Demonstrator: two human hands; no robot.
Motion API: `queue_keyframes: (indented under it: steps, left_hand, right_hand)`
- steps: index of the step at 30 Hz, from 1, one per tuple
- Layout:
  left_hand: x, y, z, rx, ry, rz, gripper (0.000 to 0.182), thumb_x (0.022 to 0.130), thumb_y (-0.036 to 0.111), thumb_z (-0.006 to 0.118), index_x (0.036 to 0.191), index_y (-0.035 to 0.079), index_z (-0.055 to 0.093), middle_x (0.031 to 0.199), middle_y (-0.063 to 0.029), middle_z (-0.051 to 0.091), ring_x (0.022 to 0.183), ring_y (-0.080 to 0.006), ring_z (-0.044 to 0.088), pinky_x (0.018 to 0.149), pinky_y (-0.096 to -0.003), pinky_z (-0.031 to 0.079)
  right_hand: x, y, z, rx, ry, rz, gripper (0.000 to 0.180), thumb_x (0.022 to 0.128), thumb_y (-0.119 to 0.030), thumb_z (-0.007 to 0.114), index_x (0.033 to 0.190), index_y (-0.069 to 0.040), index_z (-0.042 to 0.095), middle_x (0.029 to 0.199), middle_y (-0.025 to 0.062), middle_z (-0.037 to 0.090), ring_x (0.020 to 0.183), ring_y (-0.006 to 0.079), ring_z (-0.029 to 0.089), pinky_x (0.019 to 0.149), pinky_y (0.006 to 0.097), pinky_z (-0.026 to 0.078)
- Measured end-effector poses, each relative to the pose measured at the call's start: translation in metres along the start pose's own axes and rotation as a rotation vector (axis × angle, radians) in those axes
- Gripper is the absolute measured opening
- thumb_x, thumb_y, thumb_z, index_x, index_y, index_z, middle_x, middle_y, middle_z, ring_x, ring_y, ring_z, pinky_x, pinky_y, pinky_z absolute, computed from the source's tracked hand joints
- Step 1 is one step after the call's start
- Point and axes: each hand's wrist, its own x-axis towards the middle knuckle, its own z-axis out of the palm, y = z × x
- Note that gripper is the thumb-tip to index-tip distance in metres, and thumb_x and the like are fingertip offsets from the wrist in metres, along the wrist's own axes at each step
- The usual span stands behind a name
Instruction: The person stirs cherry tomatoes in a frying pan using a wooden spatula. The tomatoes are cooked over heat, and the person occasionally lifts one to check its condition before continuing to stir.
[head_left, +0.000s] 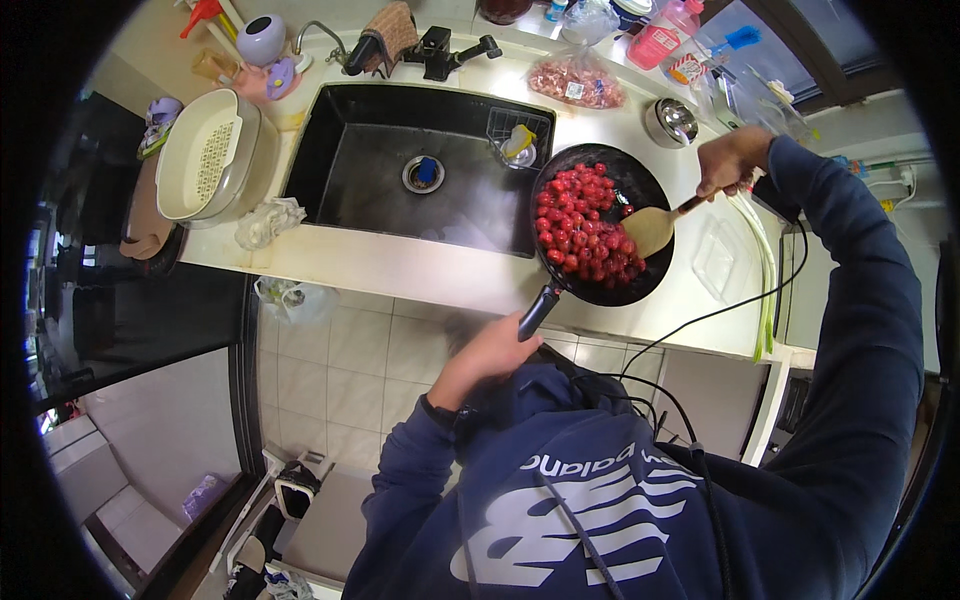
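My left hand grips the black handle of a dark frying pan. The pan is held over the counter, beside the right end of the sink. Many round, glossy red fruits, cherry-like in look, lie in its left and lower part. My right hand is closed around the dark handle of a wooden spatula. The spatula's broad blade is inside the pan, against the right side of the fruits. The fruits' edge under the blade is partly hidden.
A black sink with a wire caddy lies left of the pan. Behind stand a bag of meat-like pieces and a steel bowl. A clear lid, scallions and a black cable are on the right. Plastic basins stand left.
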Motion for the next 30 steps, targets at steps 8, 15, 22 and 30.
queue_keyframes:
  steps: [8, 15, 22, 30]
  left_hand:
    - [-0.004, 0.021, -0.009, 0.038, -0.082, -0.168, 0.039, 0.103, 0.029, 0.070, 0.128, 0.001, 0.062, 0.086, -0.0130, 0.073, 0.074, -0.0262, 0.072, 0.069, -0.0420, 0.058]
    - [0.003, 0.001, 0.002, -0.001, -0.019, -0.001, 0.034, 0.106, 0.026, 0.067, 0.127, 0.000, 0.058, 0.076, -0.0119, 0.068, 0.048, -0.0214, 0.061, 0.047, -0.0387, 0.049]
    - [0.002, 0.009, 0.002, 0.001, -0.043, -0.025, 0.030, 0.108, 0.025, 0.064, 0.123, 0.000, 0.057, 0.071, -0.0073, 0.063, 0.046, -0.0177, 0.058, 0.044, -0.0359, 0.047]
    - [-0.001, 0.026, 0.002, -0.033, -0.088, -0.177, 0.028, 0.107, 0.026, 0.066, 0.119, 0.002, 0.058, 0.072, -0.0043, 0.060, 0.045, -0.0153, 0.056, 0.044, -0.0340, 0.045]
  right_hand:
    - [0.041, 0.036, 0.053, 0.335, -0.275, -0.108, 0.042, 0.109, -0.042, 0.062, 0.121, -0.006, 0.080, 0.067, 0.0009, 0.059, 0.043, 0.0092, 0.041, 0.040, 0.0292, 0.034]
    - [0.065, 0.037, 0.144, 0.850, -0.324, -0.333, 0.050, 0.118, -0.039, 0.050, 0.128, 0.003, 0.074, 0.061, -0.0041, 0.042, 0.042, 0.0062, 0.031, 0.039, 0.0266, 0.030]
    - [0.071, -0.015, 0.243, 1.532, -0.386, -0.396, 0.053, 0.120, -0.043, 0.044, 0.136, 0.002, 0.067, 0.064, -0.0052, 0.037, 0.043, 0.0045, 0.026, 0.038, 0.0250, 0.025]
    - [0.068, -0.079, 0.331, 2.005, -0.259, -0.558, 0.058, 0.120, -0.049, 0.042, 0.143, 0.000, 0.062, 0.063, -0.0096, 0.035, 0.040, 0.0015, 0.027, 0.037, 0.0208, 0.024]
